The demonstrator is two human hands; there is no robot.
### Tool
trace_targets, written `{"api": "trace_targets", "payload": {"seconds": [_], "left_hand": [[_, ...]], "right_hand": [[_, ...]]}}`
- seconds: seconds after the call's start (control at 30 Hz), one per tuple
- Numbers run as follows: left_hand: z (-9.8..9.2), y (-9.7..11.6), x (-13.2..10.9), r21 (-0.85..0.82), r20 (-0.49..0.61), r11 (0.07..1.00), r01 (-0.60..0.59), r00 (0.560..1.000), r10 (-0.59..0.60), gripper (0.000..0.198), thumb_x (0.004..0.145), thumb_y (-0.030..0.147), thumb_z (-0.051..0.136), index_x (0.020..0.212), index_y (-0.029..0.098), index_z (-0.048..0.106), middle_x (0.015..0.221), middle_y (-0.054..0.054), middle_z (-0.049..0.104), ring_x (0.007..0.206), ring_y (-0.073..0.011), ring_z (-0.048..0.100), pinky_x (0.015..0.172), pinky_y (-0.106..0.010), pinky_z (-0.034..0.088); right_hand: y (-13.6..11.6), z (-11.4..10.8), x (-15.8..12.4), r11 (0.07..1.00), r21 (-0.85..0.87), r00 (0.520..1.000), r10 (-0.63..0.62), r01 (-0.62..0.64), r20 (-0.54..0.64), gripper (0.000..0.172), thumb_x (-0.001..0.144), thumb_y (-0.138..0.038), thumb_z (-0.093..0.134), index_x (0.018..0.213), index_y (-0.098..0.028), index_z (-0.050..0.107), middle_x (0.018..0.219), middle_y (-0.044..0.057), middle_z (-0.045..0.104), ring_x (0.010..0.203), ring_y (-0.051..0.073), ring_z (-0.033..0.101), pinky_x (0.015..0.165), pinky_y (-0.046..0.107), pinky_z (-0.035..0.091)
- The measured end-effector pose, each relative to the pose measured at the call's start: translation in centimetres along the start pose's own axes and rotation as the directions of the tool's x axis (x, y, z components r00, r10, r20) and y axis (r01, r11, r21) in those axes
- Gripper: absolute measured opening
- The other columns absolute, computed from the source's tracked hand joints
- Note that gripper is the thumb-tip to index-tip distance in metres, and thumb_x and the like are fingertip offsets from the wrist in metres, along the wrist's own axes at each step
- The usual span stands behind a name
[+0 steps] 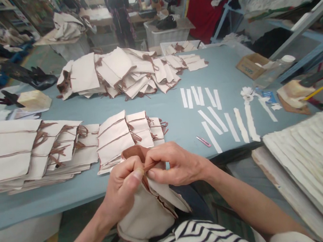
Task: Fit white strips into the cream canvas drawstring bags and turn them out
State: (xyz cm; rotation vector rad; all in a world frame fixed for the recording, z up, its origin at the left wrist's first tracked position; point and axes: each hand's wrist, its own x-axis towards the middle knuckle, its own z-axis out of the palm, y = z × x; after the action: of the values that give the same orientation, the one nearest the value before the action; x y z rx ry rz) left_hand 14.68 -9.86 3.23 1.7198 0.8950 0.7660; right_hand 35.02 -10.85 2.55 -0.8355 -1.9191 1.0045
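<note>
A cream sewn piece with brown lining and dark edging point(143, 211) hangs over my lap, just off the table's front edge. My left hand point(127, 184) is closed, thumb and fingers pinching the brown upper edge of it. Beside it my right hand point(173, 164) pinches a narrow brown strip point(151, 166) that runs across to the left fingertips. The two hands almost touch. Part of the piece is hidden behind my fingers. Just beyond them lies a short stack of similar cream pieces point(113, 132) with brown ties.
A larger cream stack point(8, 144) lies left on the blue-green table point(167, 116), with a loose heap point(115, 70) behind. Pink thread snips point(203, 141) and several white strips point(211, 137) lie to the right. Layered white sheets point(313, 166) stand at my right; a person point(118, 14) is far back.
</note>
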Motion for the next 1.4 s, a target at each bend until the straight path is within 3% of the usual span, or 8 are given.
{"api": "trace_targets", "payload": {"seconds": [0.2, 0.4, 0.57, 0.73, 0.93, 1.03, 1.23, 1.4], "left_hand": [[-0.3, 0.5, 0.4, -0.008, 0.001, 1.0, -0.012, 1.0, 0.012, 0.04, 0.094, 0.04, 0.048, 0.061, 0.024, 0.034, 0.055, 0.005, 0.035, 0.052, -0.0122, 0.033, 0.049, -0.026, 0.031], [-3.0, 1.7, 0.0, 0.122, -0.012, 0.982, -0.144, 0.989, 0.146, 0.041, 0.1, 0.03, 0.045, 0.06, 0.022, 0.043, 0.052, 0.003, 0.05, 0.046, -0.0115, 0.04, 0.044, -0.025, 0.031], [-5.7, 2.3, 0.5, 0.278, -0.022, 0.895, -0.35, 0.929, 0.37, 0.037, 0.099, 0.015, 0.045, 0.063, 0.022, 0.044, 0.053, 0.006, 0.045, 0.046, -0.01, 0.043, 0.047, -0.024, 0.035], [-7.7, -0.1, 1.0, 0.403, -0.032, 0.794, -0.456, 0.86, 0.51, 0.032, 0.097, 0.009, 0.047, 0.067, 0.022, 0.046, 0.057, 0.007, 0.045, 0.048, -0.0097, 0.046, 0.05, -0.023, 0.037], [-9.1, -2.5, 1.3, 0.393, 0.065, 0.867, -0.308, 0.949, 0.308, 0.044, 0.109, 0.052, 0.042, 0.088, 0.02, 0.064, 0.075, -0.001, 0.064, 0.066, -0.017, 0.058, 0.061, -0.027, 0.046], [-8.9, -1.2, 2.2, 0.28, 0.211, 0.898, -0.339, 0.935, 0.286, 0.067, 0.104, 0.074, 0.035, 0.101, 0.017, 0.07, 0.096, -0.01, 0.074, 0.088, -0.0235, 0.067, 0.079, -0.03, 0.053], [-7.9, 2.3, 3.6, 0.196, 0.301, 0.905, -0.377, 0.902, 0.311, 0.038, 0.113, 0.04, 0.041, 0.096, 0.019, 0.069, 0.086, 0.001, 0.071, 0.077, -0.013, 0.063, 0.074, -0.02, 0.046], [-7.2, 2.7, 3.6, 0.199, 0.364, 0.929, -0.312, 0.904, 0.225, 0.022, 0.105, 0.024, 0.053, 0.09, 0.018, 0.068, 0.083, 0.003, 0.067, 0.074, -0.0111, 0.058, 0.07, -0.019, 0.042]], "right_hand": [[0.4, -0.3, 0.8, 1.0, 0.021, 1.0, -0.015, 0.015, -0.024, 0.012, 0.089, -0.025, 0.064, 0.079, -0.018, 0.065, 0.073, -0.002, 0.064, 0.067, 0.012, 0.056, 0.065, 0.023, 0.039], [1.3, -1.9, 1.6, 0.989, 0.067, 0.99, 0.132, -0.129, -0.04, 0.035, 0.083, -0.047, 0.079, 0.077, -0.018, 0.062, 0.071, -0.004, 0.059, 0.066, 0.011, 0.05, 0.064, 0.024, 0.038], [0.0, -3.1, 1.8, 0.981, 0.135, 0.986, 0.151, -0.142, -0.064, 0.037, 0.086, -0.05, 0.078, 0.078, -0.018, 0.061, 0.071, -0.003, 0.056, 0.066, 0.012, 0.048, 0.063, 0.024, 0.039], [-1.8, -3.8, 3.0, 0.997, 0.079, 0.998, 0.025, -0.02, -0.055, 0.044, 0.09, -0.055, 0.079, 0.077, -0.018, 0.061, 0.071, -0.004, 0.055, 0.065, 0.011, 0.046, 0.063, 0.025, 0.036], [-2.2, -4.1, 4.3, 0.985, -0.124, 0.992, -0.125, 0.123, -0.009, 0.039, 0.096, -0.05, 0.077, 0.08, -0.017, 0.063, 0.072, -0.003, 0.057, 0.069, 0.013, 0.05, 0.07, 0.027, 0.037], [-3.0, -3.4, 4.9, 0.978, -0.147, 0.988, -0.141, 0.149, 0.066, 0.031, 0.093, -0.041, 0.082, 0.084, -0.017, 0.066, 0.075, -0.003, 0.06, 0.07, 0.012, 0.052, 0.071, 0.026, 0.038], [-4.1, -2.5, 6.1, 0.967, -0.255, 0.994, 0.004, 0.024, 0.107, 0.036, 0.083, -0.039, 0.092, 0.085, -0.017, 0.064, 0.076, -0.005, 0.061, 0.068, 0.011, 0.053, 0.065, 0.023, 0.036], [-4.2, -2.8, 5.7, 0.936, -0.345, 0.989, 0.105, -0.063, 0.106, 0.04, 0.079, -0.038, 0.094, 0.083, -0.017, 0.06, 0.077, -0.005, 0.058, 0.069, 0.011, 0.051, 0.064, 0.023, 0.033]]}}
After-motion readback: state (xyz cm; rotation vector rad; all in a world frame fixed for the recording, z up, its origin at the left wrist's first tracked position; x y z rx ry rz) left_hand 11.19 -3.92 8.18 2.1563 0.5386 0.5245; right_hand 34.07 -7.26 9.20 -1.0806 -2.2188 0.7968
